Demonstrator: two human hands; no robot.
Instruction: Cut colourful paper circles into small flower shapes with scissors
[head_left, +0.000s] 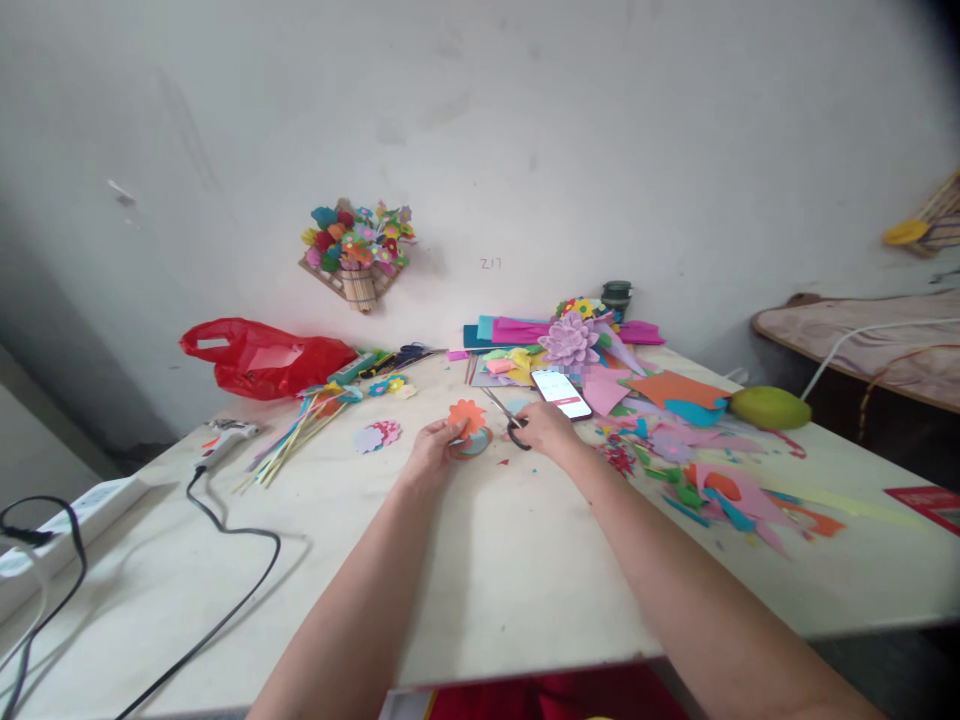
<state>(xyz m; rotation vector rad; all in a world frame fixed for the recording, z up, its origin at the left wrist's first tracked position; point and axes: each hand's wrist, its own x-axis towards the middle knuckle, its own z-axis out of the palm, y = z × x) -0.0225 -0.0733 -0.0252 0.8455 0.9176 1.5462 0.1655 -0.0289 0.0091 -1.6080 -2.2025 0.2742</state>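
Orange flower-shaped piece (466, 412), centre of frame, pinched in my left grip (433, 452), thumb on top. Pale blue piece (474, 445) sits just under it; can't tell if it's held too. My right grip (546, 428) is clamped round the black handles of the scissors (501, 405), blades pointing up-left. Can't tell if the blades are fully closed.

Risks, my read: tips are near the petals, so a careless swing left could nick an edge or catch my left fingers. Thin sheet probably bends if pinched too lightly, so a cut could wander. Phone (562, 393) is just beyond my right wrist; a jerk up could shove it. Dragging the right forearm outward could smear the scraps (705, 490) at right of frame.

Room: counter (510, 570) is open between the forearms, down to its near edge at bottom centre. Wall (480, 150) limits reach at the back. Left side, black cord (255, 570) loops over the counter from the glue gun (225, 443); my left elbow could snag it.
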